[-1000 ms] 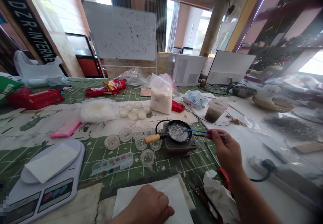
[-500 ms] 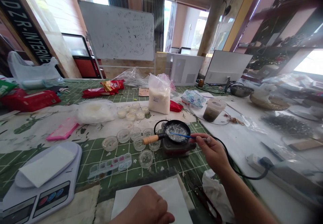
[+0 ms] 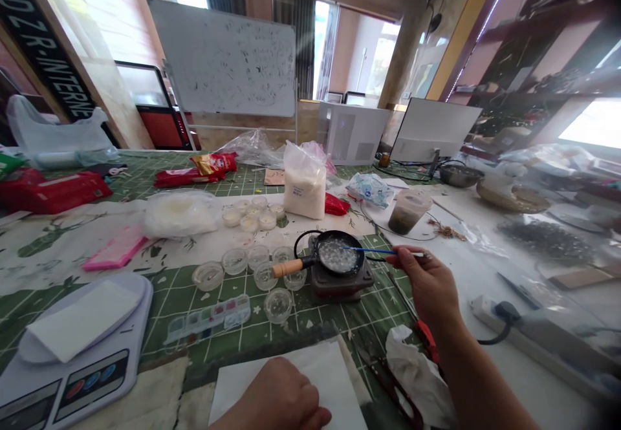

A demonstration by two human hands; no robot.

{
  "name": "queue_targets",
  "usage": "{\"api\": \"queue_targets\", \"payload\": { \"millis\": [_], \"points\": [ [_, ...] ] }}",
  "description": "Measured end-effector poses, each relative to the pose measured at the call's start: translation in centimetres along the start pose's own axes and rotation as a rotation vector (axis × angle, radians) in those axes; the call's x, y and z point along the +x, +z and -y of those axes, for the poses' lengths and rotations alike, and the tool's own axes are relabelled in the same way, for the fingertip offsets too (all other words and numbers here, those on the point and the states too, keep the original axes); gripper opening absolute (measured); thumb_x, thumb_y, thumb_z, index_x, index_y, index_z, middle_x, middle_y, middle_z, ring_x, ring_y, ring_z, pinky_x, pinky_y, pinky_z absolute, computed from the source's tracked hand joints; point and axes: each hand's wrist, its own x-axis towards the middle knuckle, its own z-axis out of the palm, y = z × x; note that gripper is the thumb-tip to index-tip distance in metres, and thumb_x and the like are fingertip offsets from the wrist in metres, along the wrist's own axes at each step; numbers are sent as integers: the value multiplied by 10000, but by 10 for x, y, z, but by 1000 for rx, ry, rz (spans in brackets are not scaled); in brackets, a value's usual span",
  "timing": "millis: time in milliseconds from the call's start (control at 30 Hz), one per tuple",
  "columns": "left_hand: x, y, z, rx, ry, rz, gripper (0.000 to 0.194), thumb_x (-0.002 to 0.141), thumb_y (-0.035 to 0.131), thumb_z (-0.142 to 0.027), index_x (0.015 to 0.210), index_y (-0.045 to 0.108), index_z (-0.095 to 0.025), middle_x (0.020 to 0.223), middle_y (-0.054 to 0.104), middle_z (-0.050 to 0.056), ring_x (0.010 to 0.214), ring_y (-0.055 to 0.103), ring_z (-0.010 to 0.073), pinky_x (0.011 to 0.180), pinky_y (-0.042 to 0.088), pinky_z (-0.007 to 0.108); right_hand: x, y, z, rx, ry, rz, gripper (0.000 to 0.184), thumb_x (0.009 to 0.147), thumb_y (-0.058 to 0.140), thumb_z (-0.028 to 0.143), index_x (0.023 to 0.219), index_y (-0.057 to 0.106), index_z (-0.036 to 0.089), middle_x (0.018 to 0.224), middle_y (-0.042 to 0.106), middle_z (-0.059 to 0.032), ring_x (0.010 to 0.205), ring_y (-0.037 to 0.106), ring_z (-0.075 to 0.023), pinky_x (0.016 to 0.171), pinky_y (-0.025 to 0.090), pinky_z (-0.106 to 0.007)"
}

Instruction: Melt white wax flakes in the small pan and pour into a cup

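My right hand [image 3: 429, 281] pinches a thin blue stick [image 3: 376, 250] near its right end. The stick's other end reaches into a small black frying pan [image 3: 361, 258], over whitish, lumpy contents [image 3: 334, 255]. The pan sits on a small dark hot plate [image 3: 339, 286], its wooden handle pointing left. Closed in a fist, my left hand [image 3: 281, 394] rests on a white sheet [image 3: 334, 368] near the front; nothing shows in it, though its palm is hidden. Several clear round cups [image 3: 278, 305] stand left of the hot plate.
Left are a kitchen scale [image 3: 138, 326], a pill organizer [image 3: 208, 320] and a pink pack [image 3: 116, 247]. Behind the pan stand a bag of pale granules [image 3: 305, 184] and several filled cups [image 3: 250, 222]. Scissors [image 3: 388, 385], crumpled tissue [image 3: 412, 368] and a power strip [image 3: 490, 313] lie right.
My right hand has moved right, drawing the blue stick partly back from the pan; a red-handled tool now shows beside my wrist. My left hand stays in place.
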Motion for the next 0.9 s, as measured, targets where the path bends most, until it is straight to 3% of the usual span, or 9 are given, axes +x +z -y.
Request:
{"api": "queue_targets", "payload": {
  "millis": [133,333,500,667,800,900],
  "points": [
    [0,1,1,-2,-3,-20,373,934,454,-279,577,507,-186,508,575,0,431,494,138,468,230,313,7,-1,-5,84,113,87,354,624,831,437,814,702,167,663,734,-43,635,668,-167,637,514,-281],
    [0,1,0,-21,9,-49,437,974,370,-305,573,498,-187,495,557,3,425,492,139,467,239,312,11,-4,-3,65,11,-128,385,576,836,484,736,677,172,597,694,-26,547,623,-160,541,487,-280],
    [0,1,0,-23,5,-41,397,961,411,-294,587,496,-190,510,564,5,432,493,143,467,267,305,9,-2,-1,-31,51,-3,371,603,819,495,688,693,157,571,682,-31,533,606,-150,561,493,-281],
    [-1,-1,-2,-25,-1,-19,391,949,437,-297,577,488,-188,502,560,0,429,502,143,467,268,297,13,-5,-3,58,23,-187,391,546,850,495,622,654,165,529,642,-7,502,564,-124,522,471,-255],
    [0,-2,-2,-26,4,-33,408,967,399,-295,586,495,-189,504,555,7,435,498,145,465,271,298,11,-1,-6,-7,31,-33,372,619,810,505,660,662,166,549,657,-26,524,596,-151,553,503,-286],
    [0,-2,-2,-34,7,-32,412,972,384,-290,589,499,-192,501,552,9,432,487,145,465,275,302,15,-6,-6,-9,41,-102,396,581,828,507,671,651,164,541,645,-16,499,583,-144,513,485,-274]
  ]
}}
